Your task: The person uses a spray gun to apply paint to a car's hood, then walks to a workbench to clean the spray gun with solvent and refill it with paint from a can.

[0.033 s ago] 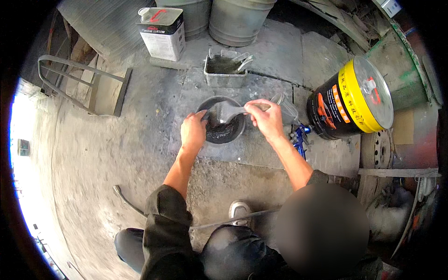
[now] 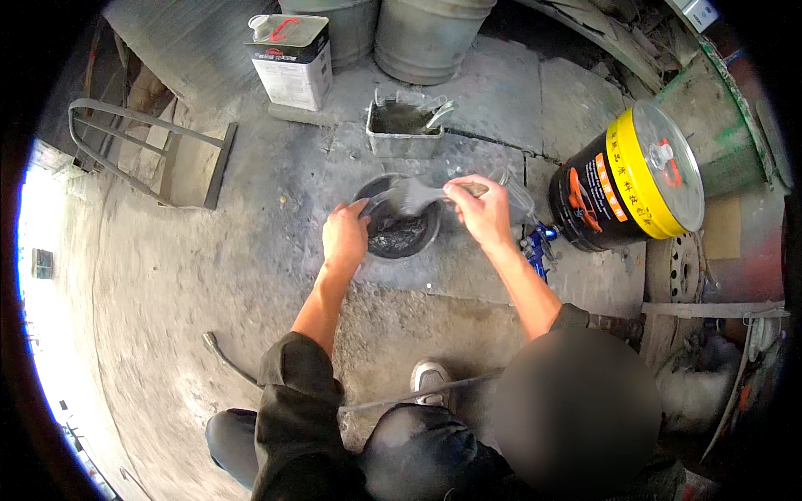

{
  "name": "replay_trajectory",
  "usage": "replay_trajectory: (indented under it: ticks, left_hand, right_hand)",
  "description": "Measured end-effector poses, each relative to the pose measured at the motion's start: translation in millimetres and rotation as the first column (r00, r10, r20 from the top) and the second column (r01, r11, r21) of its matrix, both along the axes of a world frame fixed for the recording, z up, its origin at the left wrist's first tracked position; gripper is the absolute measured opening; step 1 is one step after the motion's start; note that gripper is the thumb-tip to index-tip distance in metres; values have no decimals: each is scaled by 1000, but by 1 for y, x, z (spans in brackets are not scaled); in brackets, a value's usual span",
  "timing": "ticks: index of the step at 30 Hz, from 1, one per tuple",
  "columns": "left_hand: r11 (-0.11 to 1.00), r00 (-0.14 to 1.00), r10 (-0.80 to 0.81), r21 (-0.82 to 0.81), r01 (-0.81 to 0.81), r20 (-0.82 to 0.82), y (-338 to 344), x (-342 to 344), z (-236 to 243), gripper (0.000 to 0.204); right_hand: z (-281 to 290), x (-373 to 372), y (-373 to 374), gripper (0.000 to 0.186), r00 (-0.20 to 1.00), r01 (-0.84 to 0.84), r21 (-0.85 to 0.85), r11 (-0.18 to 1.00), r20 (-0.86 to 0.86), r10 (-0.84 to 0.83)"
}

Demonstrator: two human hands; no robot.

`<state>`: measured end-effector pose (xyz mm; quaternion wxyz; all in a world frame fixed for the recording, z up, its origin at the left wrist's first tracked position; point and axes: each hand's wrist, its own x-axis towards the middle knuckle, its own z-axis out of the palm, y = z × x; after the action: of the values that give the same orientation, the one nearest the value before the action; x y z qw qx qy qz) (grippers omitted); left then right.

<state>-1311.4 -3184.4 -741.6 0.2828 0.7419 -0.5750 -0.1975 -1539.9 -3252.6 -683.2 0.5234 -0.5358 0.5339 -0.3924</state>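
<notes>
A round dark bowl (image 2: 404,238) with dark, shiny contents stands on the floor in front of me. My left hand (image 2: 344,235) grips its left rim, thumb over the edge. In my right hand (image 2: 479,208) is a wide grey paintbrush (image 2: 418,197), closed in my fingers by its handle. The brush head lies over the far side of the bowl, tilted and pointing left. Whether its tip touches the contents I cannot tell.
Beyond the bowl stands a grimy rectangular tub (image 2: 406,144) with tools in it. A metal can (image 2: 292,73) is at the back left. On the right are a black-and-yellow drum (image 2: 614,188) and a blue spray gun (image 2: 537,248). A hose (image 2: 230,359) crosses the floor near my shoe (image 2: 429,380).
The brush and my right hand have shifted slightly to the right. My left hand stays at the bowl's rim.
</notes>
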Motion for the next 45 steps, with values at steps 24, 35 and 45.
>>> replay_trajectory:
  ticks: [24, 35, 45]
  left_hand:
    - [957, 885, 149, 291, -16, -440, -10, 19, -43, 40]
    - [994, 996, -24, 109, 14, 91, -24, 0, 2, 35]
    - [967, 963, -233, 140, 214, 136, -15, 6, 28, 29]
  right_hand:
    - [-31, 6, 34, 17, 976, -208, 97, 973, 91, 199]
    - [-7, -17, 1, 18, 854, -356, -171, 919, -459, 245]
    - [-13, -19, 17, 17, 999, 34, 55, 998, 20, -36]
